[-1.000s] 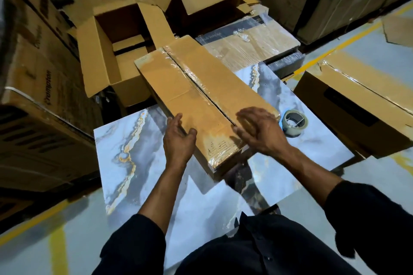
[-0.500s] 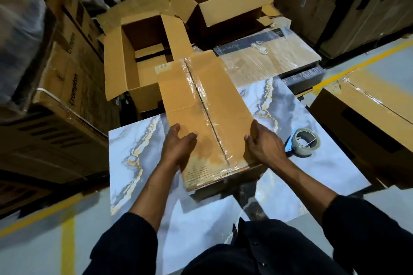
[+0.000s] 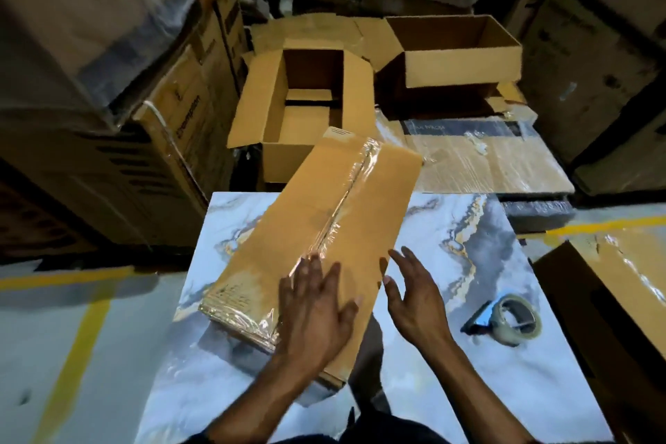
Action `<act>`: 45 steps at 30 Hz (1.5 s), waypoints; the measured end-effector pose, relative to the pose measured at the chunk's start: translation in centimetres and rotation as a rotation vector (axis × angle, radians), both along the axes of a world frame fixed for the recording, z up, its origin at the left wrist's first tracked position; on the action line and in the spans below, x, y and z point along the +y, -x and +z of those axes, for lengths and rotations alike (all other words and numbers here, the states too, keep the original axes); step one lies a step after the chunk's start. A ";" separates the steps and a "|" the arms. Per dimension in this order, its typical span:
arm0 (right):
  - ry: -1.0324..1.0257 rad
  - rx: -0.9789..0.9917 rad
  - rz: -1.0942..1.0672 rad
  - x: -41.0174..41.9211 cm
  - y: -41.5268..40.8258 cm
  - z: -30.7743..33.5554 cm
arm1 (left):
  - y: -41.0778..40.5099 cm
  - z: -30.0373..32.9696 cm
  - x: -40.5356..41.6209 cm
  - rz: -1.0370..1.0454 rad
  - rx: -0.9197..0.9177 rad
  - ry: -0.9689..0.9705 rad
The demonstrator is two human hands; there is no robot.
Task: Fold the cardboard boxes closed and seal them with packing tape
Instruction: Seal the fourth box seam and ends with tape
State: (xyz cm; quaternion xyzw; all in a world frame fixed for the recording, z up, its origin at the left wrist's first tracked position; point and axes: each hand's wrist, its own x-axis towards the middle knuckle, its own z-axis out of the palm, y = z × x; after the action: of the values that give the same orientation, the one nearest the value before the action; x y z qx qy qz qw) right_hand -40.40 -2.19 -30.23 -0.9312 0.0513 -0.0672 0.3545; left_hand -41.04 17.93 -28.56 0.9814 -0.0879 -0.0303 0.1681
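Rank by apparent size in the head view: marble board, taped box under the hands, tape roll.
1. marble board, largest.
2. taped box, clearly smaller.
3. tape roll, smallest by far.

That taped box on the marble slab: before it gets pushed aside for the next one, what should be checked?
1. Top seam of the taped box covered with tape: ok.
2. Near end taped: ok; far end: cannot tell.
3. Left hand flat on the box: ok.
4. Right hand open beside the box, holding nothing: ok.
5. Tape roll on the marble slab, near the right hand: ok.
6. Next open box flaps folded: not ok.
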 end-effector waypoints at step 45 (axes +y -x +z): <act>0.321 0.154 0.622 12.1 2.0 5.6 | -9.8 -4.7 15.4 0.393 -0.085 0.486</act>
State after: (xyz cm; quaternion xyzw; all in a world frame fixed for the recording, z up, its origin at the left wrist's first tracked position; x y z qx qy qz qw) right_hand -42.40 9.92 -24.61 -0.9484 -0.2193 0.1073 0.2025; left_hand -31.26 33.33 -33.27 0.9111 0.0918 0.0657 0.3963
